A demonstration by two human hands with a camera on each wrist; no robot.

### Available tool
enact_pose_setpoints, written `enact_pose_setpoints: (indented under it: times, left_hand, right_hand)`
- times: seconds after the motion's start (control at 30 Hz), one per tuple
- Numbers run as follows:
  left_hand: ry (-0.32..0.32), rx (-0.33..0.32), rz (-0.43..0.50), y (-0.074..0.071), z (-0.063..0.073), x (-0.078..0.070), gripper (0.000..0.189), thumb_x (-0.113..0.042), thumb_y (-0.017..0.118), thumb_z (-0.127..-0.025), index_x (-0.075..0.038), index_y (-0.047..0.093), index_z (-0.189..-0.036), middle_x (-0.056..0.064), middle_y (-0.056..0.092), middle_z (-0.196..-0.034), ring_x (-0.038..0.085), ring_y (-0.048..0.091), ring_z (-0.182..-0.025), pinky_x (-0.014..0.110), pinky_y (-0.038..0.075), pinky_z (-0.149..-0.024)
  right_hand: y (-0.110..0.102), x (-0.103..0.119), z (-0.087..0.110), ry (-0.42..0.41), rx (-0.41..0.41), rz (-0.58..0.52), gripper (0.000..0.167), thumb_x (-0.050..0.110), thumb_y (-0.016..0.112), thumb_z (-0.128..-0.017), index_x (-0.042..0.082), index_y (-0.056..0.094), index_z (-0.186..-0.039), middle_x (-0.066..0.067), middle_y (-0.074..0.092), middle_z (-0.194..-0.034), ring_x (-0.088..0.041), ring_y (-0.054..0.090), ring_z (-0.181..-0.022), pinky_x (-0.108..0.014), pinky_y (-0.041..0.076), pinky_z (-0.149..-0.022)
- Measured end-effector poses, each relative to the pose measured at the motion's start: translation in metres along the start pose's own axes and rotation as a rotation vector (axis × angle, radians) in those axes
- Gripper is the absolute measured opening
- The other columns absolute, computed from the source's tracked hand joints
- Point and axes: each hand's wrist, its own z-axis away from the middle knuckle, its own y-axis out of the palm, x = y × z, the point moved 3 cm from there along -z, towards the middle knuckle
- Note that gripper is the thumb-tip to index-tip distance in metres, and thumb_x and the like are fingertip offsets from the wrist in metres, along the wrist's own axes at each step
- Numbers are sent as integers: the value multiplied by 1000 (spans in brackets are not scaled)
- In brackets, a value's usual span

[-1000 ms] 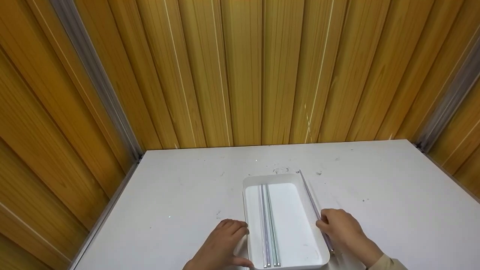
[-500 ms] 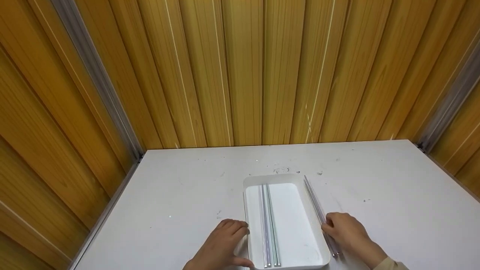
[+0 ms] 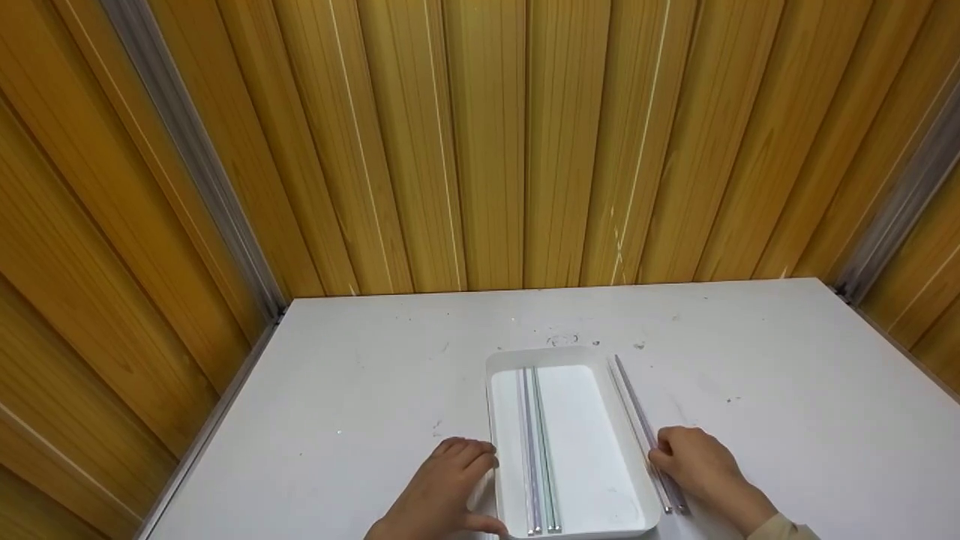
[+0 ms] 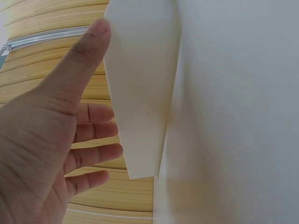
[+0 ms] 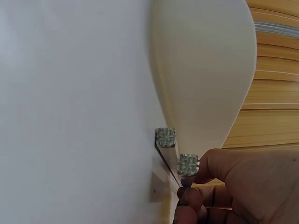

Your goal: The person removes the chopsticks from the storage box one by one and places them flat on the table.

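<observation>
Left hand (image 3: 442,487) at near-left side of white tray (image 3: 589,450), fingers extended and apart from thumb, touching tray; right hand (image 3: 701,465) just right of tray, thumb and fingers pinching purple chopstick (image 3: 636,403); pale chopstick (image 3: 660,491) between tray and it; more chopsticks (image 3: 544,450) lengthwise in tray's left half; wood-look wall (image 3: 487,150) beyond tray

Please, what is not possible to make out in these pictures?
Left wrist view: inside of the tray, hidden behind its wall.
Right wrist view: most of the held stick, hidden by the right hand.
Head view: the arm beyond the left hand, cut by the bottom edge.
Head view: dark marks beyond the tray, too small to identify.
</observation>
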Motion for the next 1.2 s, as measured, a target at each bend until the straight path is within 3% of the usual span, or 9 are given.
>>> enact_pose_setpoints:
  times: [0.63, 1.2]
  left_hand:
    - [51, -73, -25, 0, 0, 0, 74, -75, 66, -57, -13, 61, -97, -4, 64, -107, 10, 59, -100, 25, 47, -93]
    - [10, -6, -6, 0, 2, -1, 71, -73, 65, -63, -13, 61, -100, -2, 64, -110, 11, 59, -102, 30, 50, -92]
  right_hand:
    - [1, -4, -1, 17, 26, -13, 23, 19, 63, -84, 12, 50, -66, 1, 48, -57, -12, 46, -53, -22, 33, -48]
    - [0, -4, 0, 24, 32, 7, 23, 20, 64, -84, 11, 52, -67, 0, 49, -58, -13, 47, -54, -25, 35, -50]
